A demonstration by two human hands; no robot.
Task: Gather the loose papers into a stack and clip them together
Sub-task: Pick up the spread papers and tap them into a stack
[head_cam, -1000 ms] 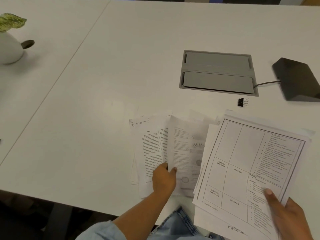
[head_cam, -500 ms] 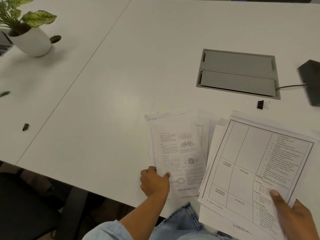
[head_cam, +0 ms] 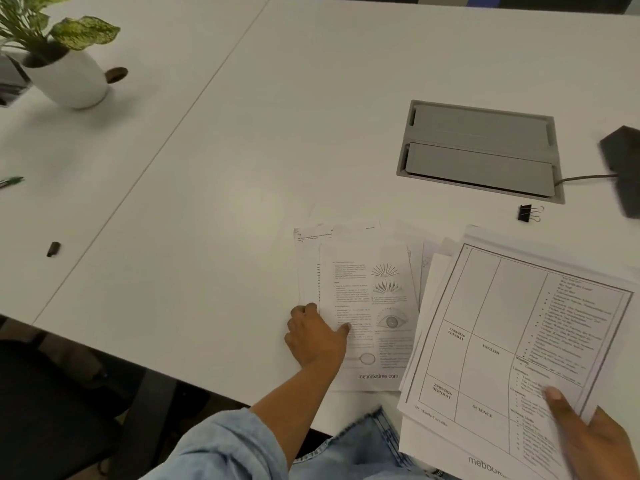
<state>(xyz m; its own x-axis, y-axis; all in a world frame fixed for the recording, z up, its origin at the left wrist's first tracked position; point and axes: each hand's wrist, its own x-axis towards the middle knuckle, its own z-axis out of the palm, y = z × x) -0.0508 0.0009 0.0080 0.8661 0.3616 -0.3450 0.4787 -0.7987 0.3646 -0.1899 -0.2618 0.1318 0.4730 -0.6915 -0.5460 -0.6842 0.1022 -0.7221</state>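
Several loose printed papers (head_cam: 367,306) lie fanned on the white table near its front edge; the top sheet shows an eye diagram. My left hand (head_cam: 313,336) grips their left edge, thumb on the top sheet. My right hand (head_cam: 592,441) holds a raised bundle of papers (head_cam: 512,341) whose top sheet is a ruled timetable, thumb pressed on it. That bundle overlaps the right side of the loose papers. A small black binder clip (head_cam: 526,213) lies on the table beyond the papers, apart from both hands.
A grey cable hatch (head_cam: 479,150) is set in the table behind the clip. A black device (head_cam: 623,168) with a cable sits at the right edge. A potted plant (head_cam: 65,71), a green pen (head_cam: 12,181) and a small dark cap (head_cam: 53,249) lie far left.
My left hand has laid the eye-diagram sheet flat on the loose papers and slid to their left edge. The view has shifted left, bringing the plant into sight.
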